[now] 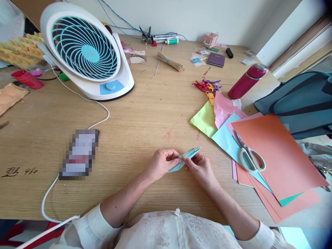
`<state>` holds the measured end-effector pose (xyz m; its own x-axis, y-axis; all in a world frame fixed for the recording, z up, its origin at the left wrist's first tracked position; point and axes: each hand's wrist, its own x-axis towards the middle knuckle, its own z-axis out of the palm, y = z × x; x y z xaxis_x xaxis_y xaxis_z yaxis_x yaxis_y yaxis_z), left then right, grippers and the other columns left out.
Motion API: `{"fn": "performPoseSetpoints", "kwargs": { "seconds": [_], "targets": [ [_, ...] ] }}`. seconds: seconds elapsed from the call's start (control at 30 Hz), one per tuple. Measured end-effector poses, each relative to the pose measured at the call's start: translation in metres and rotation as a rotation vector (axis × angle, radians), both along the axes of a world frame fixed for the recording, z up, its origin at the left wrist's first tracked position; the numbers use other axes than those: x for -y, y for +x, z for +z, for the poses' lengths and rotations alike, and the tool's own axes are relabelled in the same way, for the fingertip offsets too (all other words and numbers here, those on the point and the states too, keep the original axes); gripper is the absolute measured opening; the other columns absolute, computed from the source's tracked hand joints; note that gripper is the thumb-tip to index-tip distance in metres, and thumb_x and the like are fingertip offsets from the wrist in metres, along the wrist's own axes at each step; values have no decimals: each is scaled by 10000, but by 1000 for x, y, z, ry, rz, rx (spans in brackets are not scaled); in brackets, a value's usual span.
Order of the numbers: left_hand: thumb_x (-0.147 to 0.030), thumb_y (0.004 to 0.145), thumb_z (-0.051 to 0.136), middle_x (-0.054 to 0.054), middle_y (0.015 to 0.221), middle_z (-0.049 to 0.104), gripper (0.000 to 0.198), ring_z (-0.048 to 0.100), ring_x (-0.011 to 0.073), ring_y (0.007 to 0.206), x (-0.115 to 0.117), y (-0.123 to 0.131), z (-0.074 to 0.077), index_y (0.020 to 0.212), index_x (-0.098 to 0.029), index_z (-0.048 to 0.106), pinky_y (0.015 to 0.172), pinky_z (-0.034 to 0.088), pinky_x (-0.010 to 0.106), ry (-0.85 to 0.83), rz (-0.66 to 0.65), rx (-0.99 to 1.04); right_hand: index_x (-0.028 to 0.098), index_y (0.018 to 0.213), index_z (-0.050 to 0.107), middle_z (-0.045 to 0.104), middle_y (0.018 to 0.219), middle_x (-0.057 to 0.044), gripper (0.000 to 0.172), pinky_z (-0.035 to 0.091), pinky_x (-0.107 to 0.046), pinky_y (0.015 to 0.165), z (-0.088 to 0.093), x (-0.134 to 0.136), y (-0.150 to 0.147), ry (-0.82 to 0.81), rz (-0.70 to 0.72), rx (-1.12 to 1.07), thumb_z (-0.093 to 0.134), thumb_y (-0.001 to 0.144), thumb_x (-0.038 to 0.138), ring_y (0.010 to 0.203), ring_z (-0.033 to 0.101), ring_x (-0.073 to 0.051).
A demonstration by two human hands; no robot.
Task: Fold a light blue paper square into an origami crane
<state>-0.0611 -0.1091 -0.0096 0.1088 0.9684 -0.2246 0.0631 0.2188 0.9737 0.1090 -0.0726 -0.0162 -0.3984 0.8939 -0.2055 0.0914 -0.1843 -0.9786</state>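
Observation:
A small piece of folded light-blue paper (pixel 191 152) is held just above the table, near its front edge. My left hand (pixel 166 162) pinches it from the left, thumb on top. On the other side my right hand (pixel 199 166) grips it too, with the thumb pressed close to the left thumb. Several layers show at the paper's upper right tip. Fingers hide part of its middle and underside. To the right, scissors (pixel 249 155) with pale handles lie shut on a stack of coloured sheets (pixel 275 145), orange on top.
A white fan (pixel 127 77) stands at the back left, and a phone (pixel 80 154) with a white cable lies before it. Crumpled green paper (pixel 204 119), a magenta flask (pixel 247 81) and a blue-grey bag (pixel 298 100) are on the right. A stick bundle (pixel 169 61) lies farther back.

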Motion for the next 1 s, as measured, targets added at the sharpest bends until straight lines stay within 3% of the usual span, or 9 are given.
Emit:
{"fn": "performPoseSetpoints", "kwargs": {
  "seconds": [0.1, 0.2, 0.27, 0.3, 0.4, 0.47, 0.67, 0.83, 1.0],
  "targets": [
    [-395, 834, 673, -9, 661, 636, 258, 511, 90, 576, 1, -2, 1, 766, -146, 681, 539, 384, 191, 11, 2, -65, 194, 758, 613, 601, 581, -6, 396, 472, -279, 475, 1, -1, 1, 61, 11, 7, 711, 794, 576, 491, 547, -146],
    [-387, 803, 690, -28, 638, 593, 246, 485, 80, 563, 0, -9, 3, 753, -147, 669, 522, 366, 182, 12, 22, -79, 213, 991, 587, 608, 737, -8, 330, 490, -285, 535, 6, -2, 10, 158, -73, 6, 645, 874, 516, 593, 567, -151],
    [-392, 792, 693, -27, 640, 587, 251, 493, 82, 567, -1, -15, 3, 758, -145, 662, 521, 369, 180, 5, 24, -74, 236, 1066, 546, 590, 844, -15, 238, 488, -289, 606, 10, 0, 19, 369, -192, 74, 636, 911, 393, 688, 567, -153],
    [-399, 795, 687, -25, 635, 585, 259, 497, 83, 563, -2, -17, 3, 762, -143, 660, 519, 371, 181, -2, 15, -69, 238, 1066, 551, 590, 883, -25, 194, 491, -301, 653, 12, 1, 24, 586, -222, 170, 643, 913, 313, 738, 572, -159],
    [-420, 811, 664, -18, 632, 593, 285, 509, 88, 550, -2, -21, 0, 775, -137, 654, 514, 386, 187, -17, -42, -53, 242, 1103, 586, 640, 1015, -65, 246, 481, -354, 809, 17, 6, 30, 1199, 43, 439, 653, 892, 135, 918, 593, -195],
    [-413, 818, 658, -15, 633, 600, 281, 515, 91, 547, 0, -21, -1, 777, -135, 648, 513, 395, 191, -9, -90, -54, 243, 1154, 593, 668, 1108, -77, 281, 449, -374, 878, 17, 8, 29, 1386, 282, 534, 626, 909, 108, 1003, 588, -204],
    [-251, 835, 669, -41, 653, 608, 113, 549, 101, 588, 8, -14, 2, 842, -172, 589, 551, 403, 192, 122, -99, -205, 179, 1049, 623, 711, 1063, -56, 145, 394, -348, 826, 10, 7, 22, 1464, 473, 599, 545, 958, 98, 852, 574, -155],
    [-113, 848, 642, 1, 802, 637, 91, 585, 150, 773, 11, -11, 3, 783, -176, 642, 746, 437, 261, 276, -85, -412, 168, 1015, 637, 714, 1013, -57, 121, 391, -331, 774, 3, 5, 21, 1416, 477, 628, 534, 976, 118, 841, 576, -164],
    [-68, 931, 526, 52, 990, 656, 179, 586, 191, 972, 22, -21, 5, 926, -168, 675, 888, 458, 319, 524, -79, -624, 165, 959, 641, 707, 935, -55, 119, 394, -319, 747, 1, 6, 17, 1369, 438, 634, 535, 975, 112, 813, 590, -165]
  ]
}}
